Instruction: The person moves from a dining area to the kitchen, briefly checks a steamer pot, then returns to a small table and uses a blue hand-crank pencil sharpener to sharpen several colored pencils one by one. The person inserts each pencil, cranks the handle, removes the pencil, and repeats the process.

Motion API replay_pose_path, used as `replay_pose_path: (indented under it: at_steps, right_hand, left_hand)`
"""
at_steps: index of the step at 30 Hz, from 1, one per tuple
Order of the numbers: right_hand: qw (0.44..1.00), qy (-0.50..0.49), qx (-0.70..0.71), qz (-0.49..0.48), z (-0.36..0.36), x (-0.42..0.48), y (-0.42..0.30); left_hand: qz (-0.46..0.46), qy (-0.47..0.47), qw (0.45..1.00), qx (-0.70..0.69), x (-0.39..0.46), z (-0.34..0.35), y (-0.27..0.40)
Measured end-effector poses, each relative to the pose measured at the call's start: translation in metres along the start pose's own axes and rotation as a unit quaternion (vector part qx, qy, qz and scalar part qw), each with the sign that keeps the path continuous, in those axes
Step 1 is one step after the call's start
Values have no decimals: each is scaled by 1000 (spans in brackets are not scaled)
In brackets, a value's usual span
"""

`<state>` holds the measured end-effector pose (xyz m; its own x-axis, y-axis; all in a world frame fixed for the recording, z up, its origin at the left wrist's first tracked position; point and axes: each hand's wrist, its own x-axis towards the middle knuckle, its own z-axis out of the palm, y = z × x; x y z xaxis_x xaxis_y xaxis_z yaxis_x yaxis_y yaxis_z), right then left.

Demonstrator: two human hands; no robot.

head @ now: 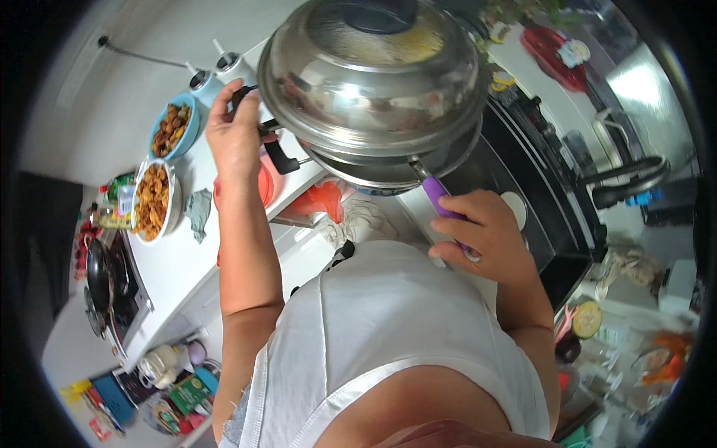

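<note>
A stainless steel pot lid (358, 106), domed, with a glass window and a black knob (381, 14), fills the top middle of the view. It sits over steel cookware, and the rim of a steel pan (386, 182) shows beneath it. At its left side my left hand (238, 126) grips a black side handle (242, 101). Another black handle (283, 159) juts out lower down. My right hand (482, 235) is closed around a purple-handled utensil (440, 196). Its metal neck reaches up to the cookware's lower edge, and its working end is hidden.
On the white counter (168, 263) at left stand a blue bowl of food (187, 134), a white bowl of fried pieces (173, 196) and two straw tumblers (206, 89). A black frying pan (99, 274) lies beyond. At right is a dark sink (552, 224) with a faucet (627, 179).
</note>
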<state>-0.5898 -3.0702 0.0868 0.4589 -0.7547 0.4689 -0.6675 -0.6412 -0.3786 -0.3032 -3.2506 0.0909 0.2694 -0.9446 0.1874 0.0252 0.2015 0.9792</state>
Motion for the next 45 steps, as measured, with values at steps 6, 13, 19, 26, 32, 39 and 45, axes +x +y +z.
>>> replay_pose_path:
  at_steps: [6,13,19,26,32,39,45]
  right_hand:
    - [1000,-7,4,15,-7,-3,-2]
    - [992,2,67,111,-2,-11,-9]
    - [980,86,-5,181,-10,-36,-27]
    - [927,366,-55,62,12,-28,-70]
    - [982,174,70,24,116,66,-178]
    - [933,-224,257,-112,282,136,-289]
    - [844,-409,285,-198,369,186,-353]
  left_hand:
    - [-10,2,1000,-10,-15,3,0]
    - [5,-49,999,10,-34,-11,0]
    - [148,-109,982,54,-70,-84,-24]
    - [34,-133,950,280,-159,-229,-59]
    - [4,-161,894,419,-222,-366,-83]
    - [-63,-66,858,506,-285,-498,-74]
    - [-244,84,851,458,-367,-563,-67]
